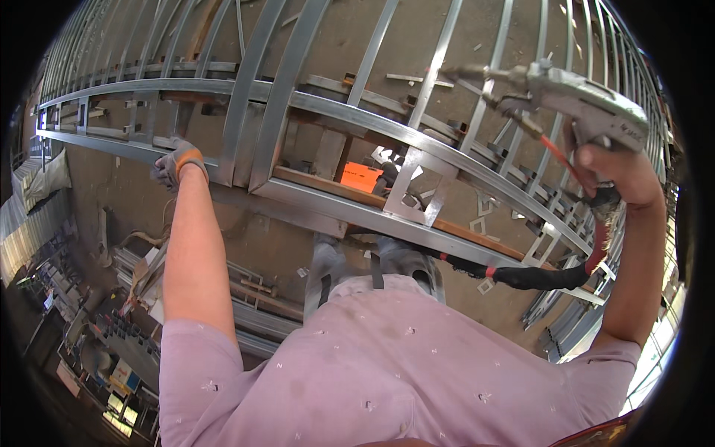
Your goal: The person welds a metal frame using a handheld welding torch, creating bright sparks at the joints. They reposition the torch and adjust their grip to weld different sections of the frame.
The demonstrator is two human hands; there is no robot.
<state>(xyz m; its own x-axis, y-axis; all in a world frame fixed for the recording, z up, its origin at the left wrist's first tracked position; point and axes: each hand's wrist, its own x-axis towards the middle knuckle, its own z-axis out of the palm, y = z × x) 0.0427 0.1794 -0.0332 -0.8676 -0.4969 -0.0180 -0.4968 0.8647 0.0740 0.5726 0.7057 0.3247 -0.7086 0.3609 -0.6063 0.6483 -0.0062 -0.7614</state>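
My left hand (179,162), in a grey glove with an orange cuff, is closed at the near rail of a shiny metal frame (339,208); its fingertips are partly hidden. Raised at the right, my bare right hand (614,167) is wrapped round the handle of a grey pistol-grip tool (585,97). The tool's narrow nozzle points left over the frame. An orange tube runs beneath its body. A hose (540,278) with black and red covering hangs from the grip and crosses in front of the frame's near edge.
Long metal bars (445,56) stretch away behind the frame. Inside it lies an orange box or sheet (361,176) beside dark items. Stacked metal profiles (257,298) lie at lower left, near a tool-cluttered area (112,350). Scraps are scattered on the brown floor (484,216).
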